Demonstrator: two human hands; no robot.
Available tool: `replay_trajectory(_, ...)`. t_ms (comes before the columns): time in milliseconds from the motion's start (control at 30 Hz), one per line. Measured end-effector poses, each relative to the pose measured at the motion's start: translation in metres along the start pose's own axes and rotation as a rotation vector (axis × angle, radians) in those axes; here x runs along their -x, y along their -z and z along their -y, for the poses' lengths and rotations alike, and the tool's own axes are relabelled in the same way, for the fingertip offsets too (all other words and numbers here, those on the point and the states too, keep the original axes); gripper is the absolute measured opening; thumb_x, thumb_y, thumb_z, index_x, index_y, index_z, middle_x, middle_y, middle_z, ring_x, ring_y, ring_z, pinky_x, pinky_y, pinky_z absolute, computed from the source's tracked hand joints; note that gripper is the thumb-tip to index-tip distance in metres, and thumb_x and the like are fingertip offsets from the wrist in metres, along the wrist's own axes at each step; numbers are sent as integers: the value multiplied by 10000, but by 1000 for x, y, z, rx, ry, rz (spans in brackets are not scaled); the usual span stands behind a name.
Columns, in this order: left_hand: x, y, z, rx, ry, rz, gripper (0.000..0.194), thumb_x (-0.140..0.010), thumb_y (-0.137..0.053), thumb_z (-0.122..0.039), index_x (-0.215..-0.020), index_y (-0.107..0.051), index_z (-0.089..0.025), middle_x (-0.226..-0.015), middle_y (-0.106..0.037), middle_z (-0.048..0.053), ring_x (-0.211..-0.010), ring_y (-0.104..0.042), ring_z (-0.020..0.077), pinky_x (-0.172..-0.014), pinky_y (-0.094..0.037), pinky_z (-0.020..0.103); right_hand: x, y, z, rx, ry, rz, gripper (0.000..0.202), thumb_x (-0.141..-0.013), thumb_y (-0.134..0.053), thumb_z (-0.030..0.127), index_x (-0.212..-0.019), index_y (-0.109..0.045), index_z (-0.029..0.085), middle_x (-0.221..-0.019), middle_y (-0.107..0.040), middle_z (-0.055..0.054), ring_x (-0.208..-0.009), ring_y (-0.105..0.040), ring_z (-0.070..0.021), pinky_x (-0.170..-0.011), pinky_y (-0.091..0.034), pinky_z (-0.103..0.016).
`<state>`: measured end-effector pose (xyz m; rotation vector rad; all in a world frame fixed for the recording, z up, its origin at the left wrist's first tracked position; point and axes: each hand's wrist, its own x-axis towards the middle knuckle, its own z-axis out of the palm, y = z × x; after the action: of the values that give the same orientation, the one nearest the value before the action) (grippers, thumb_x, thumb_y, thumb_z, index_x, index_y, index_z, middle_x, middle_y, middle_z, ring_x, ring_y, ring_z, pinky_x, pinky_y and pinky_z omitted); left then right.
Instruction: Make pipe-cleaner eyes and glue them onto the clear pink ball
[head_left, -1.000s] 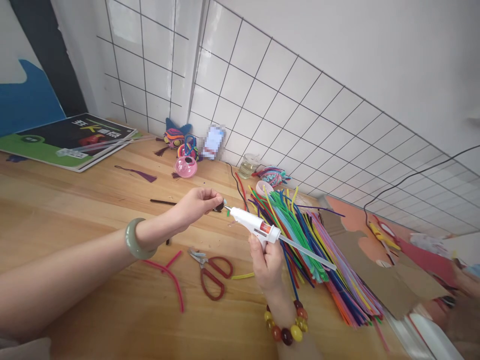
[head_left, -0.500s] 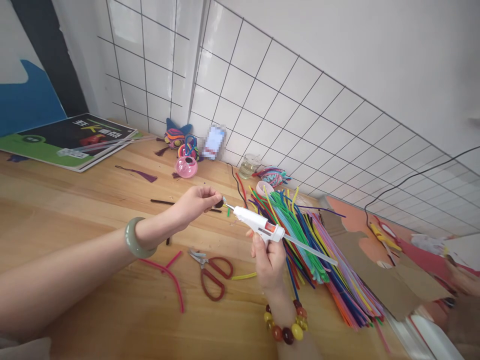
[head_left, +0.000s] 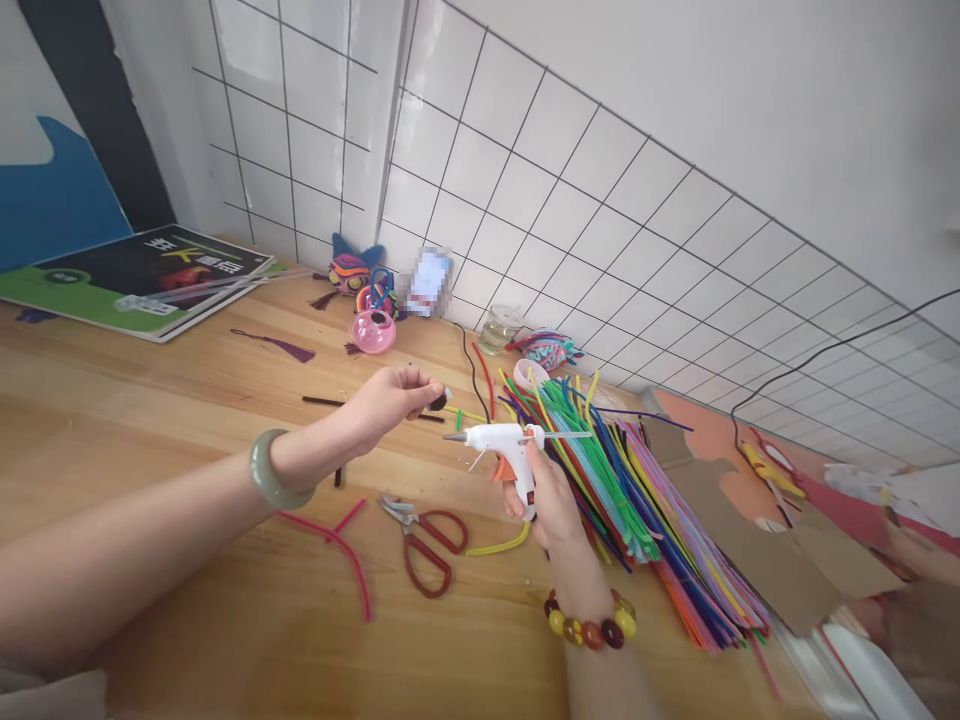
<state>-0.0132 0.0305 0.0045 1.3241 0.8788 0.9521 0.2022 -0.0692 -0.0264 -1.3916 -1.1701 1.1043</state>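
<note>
Between the thumb and fingers of my left hand [head_left: 397,400] is a small dark round piece [head_left: 439,402] with a pale bluish bit at its edge; its exact kind is unclear. My right hand [head_left: 551,500] is wrapped round the handle of a white glue gun [head_left: 499,438] with an orange trigger. The gun lies nearly level, its nozzle pointing left, just below and apart from the dark piece. A clear glue stick [head_left: 570,435] juts from its back. Below the hands lie red-handled scissors [head_left: 427,540] and a pink pipe cleaner [head_left: 345,550].
Bundles of coloured pipe cleaners [head_left: 600,480] lie to the right beside brown cardboard [head_left: 750,530]. Along the wall stand a glass jar [head_left: 499,330], a pink bowl [head_left: 373,331], a phone [head_left: 430,282] and colourful woven crafts [head_left: 356,265]. Another person's hand [head_left: 915,540] shows at far right.
The glue gun's nozzle has come away from the dark piece. My right hand has turned the gun to nearly level and lowered its front. My left hand has barely moved.
</note>
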Motion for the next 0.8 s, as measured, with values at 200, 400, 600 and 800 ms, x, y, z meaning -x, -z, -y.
replay_trajectory(200, 1, 0, 0, -17, -4, 29, 273, -691, -640, -402, -709, -592, -134, -574, -494, -38, -496, -369, 64, -507, -270, 221, -8, -6, -11, 346, -166, 49, 480, -830, -376, 598, -650, -553, 189, -360, -492, 29, -317, -430, -113, -352, -266, -216)
replay_trajectory(400, 7, -5, -2, -47, -6, 131, 255, -713, -614, -396, -699, -606, -142, -610, -535, -20, -502, -365, 66, -495, -266, 220, -3, -9, -6, 960, 167, -197, 382, -851, -451, 444, -593, -587, 198, -543, -615, -54, -524, -565, -188, -494, -354, -275)
replay_trajectory(600, 13, -13, 5, -106, 38, 255, 289, -713, -609, -441, -713, -606, -152, -607, -540, -23, -496, -364, 70, -482, -268, 214, 8, -19, 11, 684, 512, -251, 160, -847, -496, 245, -780, -630, 191, -845, -657, -75, -828, -590, -200, -755, -444, -315)
replay_trajectory(800, 16, -20, 14, -151, 44, 433, 264, -724, -608, -412, -699, -621, -150, -606, -575, -19, -517, -422, 78, -501, -311, 207, 15, -31, 19, 403, 428, -76, 153, -847, -511, 247, -792, -645, 199, -832, -657, -49, -807, -603, -181, -723, -468, -295)
